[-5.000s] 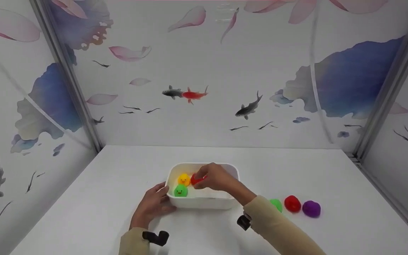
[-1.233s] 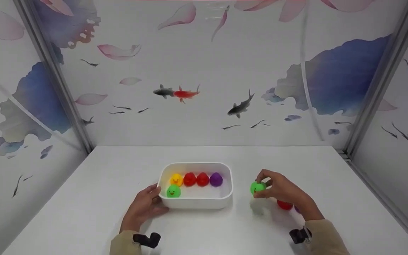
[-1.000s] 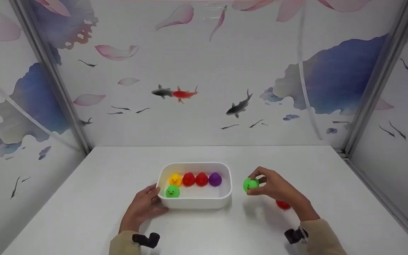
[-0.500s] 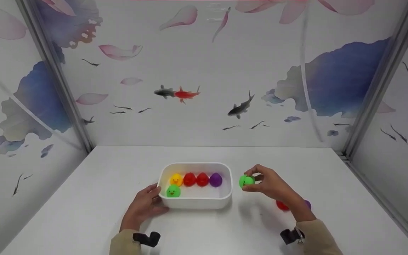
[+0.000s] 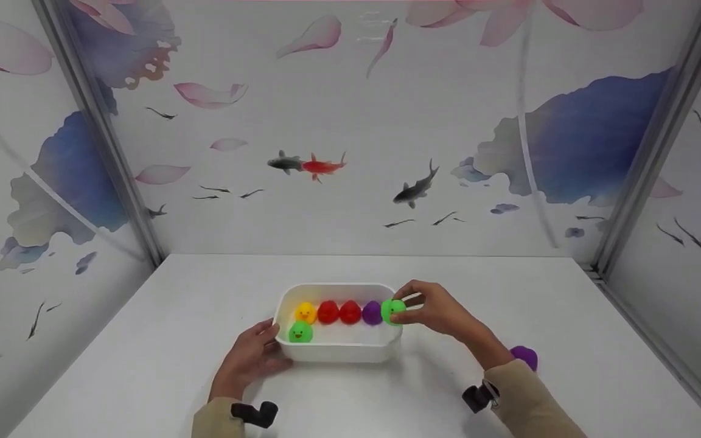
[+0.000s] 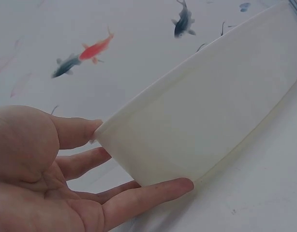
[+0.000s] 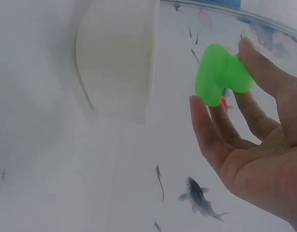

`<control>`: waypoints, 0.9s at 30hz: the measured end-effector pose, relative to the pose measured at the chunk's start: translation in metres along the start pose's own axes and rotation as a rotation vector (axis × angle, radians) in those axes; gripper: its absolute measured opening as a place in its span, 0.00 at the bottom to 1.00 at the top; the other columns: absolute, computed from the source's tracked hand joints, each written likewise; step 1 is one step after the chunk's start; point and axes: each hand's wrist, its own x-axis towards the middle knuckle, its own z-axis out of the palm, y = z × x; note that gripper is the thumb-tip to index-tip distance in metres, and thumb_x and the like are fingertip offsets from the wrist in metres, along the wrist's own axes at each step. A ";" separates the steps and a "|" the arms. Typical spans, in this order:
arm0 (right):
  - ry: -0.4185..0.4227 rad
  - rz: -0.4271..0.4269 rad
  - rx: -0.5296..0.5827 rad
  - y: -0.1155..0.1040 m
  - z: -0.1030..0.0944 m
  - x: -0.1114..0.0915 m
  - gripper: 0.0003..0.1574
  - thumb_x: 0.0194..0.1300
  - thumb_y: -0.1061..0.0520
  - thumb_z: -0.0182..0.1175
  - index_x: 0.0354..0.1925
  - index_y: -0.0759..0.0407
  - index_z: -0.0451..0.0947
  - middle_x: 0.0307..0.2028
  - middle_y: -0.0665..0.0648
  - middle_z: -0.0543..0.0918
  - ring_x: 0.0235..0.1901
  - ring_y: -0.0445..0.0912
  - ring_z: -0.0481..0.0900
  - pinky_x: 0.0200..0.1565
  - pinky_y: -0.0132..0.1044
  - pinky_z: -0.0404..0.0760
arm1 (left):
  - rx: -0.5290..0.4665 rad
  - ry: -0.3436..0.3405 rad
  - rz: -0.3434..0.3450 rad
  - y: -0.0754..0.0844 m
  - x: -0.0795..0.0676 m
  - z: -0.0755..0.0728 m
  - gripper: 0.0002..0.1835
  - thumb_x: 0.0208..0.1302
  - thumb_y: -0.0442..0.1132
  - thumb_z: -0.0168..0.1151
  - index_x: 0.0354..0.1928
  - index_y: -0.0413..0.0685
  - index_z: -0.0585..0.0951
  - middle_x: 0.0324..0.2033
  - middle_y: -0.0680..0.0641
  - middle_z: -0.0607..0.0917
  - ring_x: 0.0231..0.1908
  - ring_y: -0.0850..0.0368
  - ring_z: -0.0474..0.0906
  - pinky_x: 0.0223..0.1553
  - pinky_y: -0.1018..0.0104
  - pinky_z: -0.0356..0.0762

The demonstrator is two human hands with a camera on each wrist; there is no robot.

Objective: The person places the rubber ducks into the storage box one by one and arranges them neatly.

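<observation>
A white plastic tub (image 5: 338, 353) stands on the white table. My left hand (image 5: 252, 356) holds its left end, thumb at the rim and fingers against the wall. My right hand (image 5: 442, 311) pinches a green rubber duck (image 5: 394, 312) between thumb and fingertips, over the tub's right rim; in the right wrist view this duck (image 7: 214, 72) is held off the surface. Inside, a yellow duck (image 5: 305, 312), two red ones and a purple duck (image 5: 372, 312) line the back. Another green duck (image 5: 300, 333) sits at the front left.
On the table a purple toy (image 5: 524, 358) lies beside the right forearm, partly covered by the sleeve (image 5: 527, 395). White panels with printed fish and petals (image 5: 414, 190) enclose the table at the back and sides.
My right hand has carried the green duck leftward from the table to the tub's right rim. The red toy outside has passed from sight behind my forearm. My left hand stays at the tub.
</observation>
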 end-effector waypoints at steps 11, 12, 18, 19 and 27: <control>-0.059 0.047 0.081 -0.015 0.028 0.018 0.22 0.57 0.54 0.75 0.48 0.57 0.80 0.51 0.59 0.83 0.49 0.48 0.83 0.51 0.41 0.88 | -0.006 -0.008 -0.006 -0.001 0.003 -0.002 0.31 0.79 0.44 0.48 0.77 0.39 0.56 0.73 0.27 0.61 0.71 0.30 0.62 0.57 0.37 0.79; -0.067 0.047 0.094 -0.017 0.029 0.020 0.22 0.57 0.54 0.75 0.48 0.57 0.80 0.51 0.59 0.83 0.49 0.48 0.83 0.51 0.40 0.88 | -0.008 -0.007 -0.005 -0.001 0.003 -0.003 0.31 0.79 0.44 0.48 0.77 0.39 0.56 0.73 0.27 0.61 0.71 0.30 0.62 0.57 0.37 0.79; -0.090 0.032 0.130 -0.021 0.039 0.031 0.21 0.59 0.53 0.73 0.49 0.58 0.81 0.51 0.58 0.83 0.46 0.48 0.85 0.52 0.44 0.87 | -0.003 -0.002 -0.002 -0.001 0.002 -0.004 0.32 0.79 0.45 0.49 0.77 0.39 0.55 0.73 0.26 0.61 0.70 0.30 0.64 0.57 0.37 0.79; -0.089 0.036 0.130 -0.022 0.041 0.032 0.20 0.60 0.53 0.73 0.49 0.57 0.81 0.52 0.58 0.83 0.47 0.48 0.85 0.53 0.44 0.87 | -0.003 -0.002 -0.004 -0.001 0.002 -0.004 0.32 0.79 0.45 0.49 0.77 0.39 0.55 0.73 0.26 0.61 0.70 0.31 0.64 0.57 0.37 0.79; -0.070 0.107 0.114 -0.031 0.061 0.044 0.20 0.59 0.50 0.73 0.49 0.53 0.84 0.52 0.55 0.85 0.47 0.47 0.85 0.52 0.41 0.87 | -0.004 -0.015 0.000 -0.001 0.001 -0.004 0.32 0.79 0.46 0.49 0.76 0.39 0.56 0.72 0.27 0.63 0.68 0.33 0.67 0.57 0.38 0.79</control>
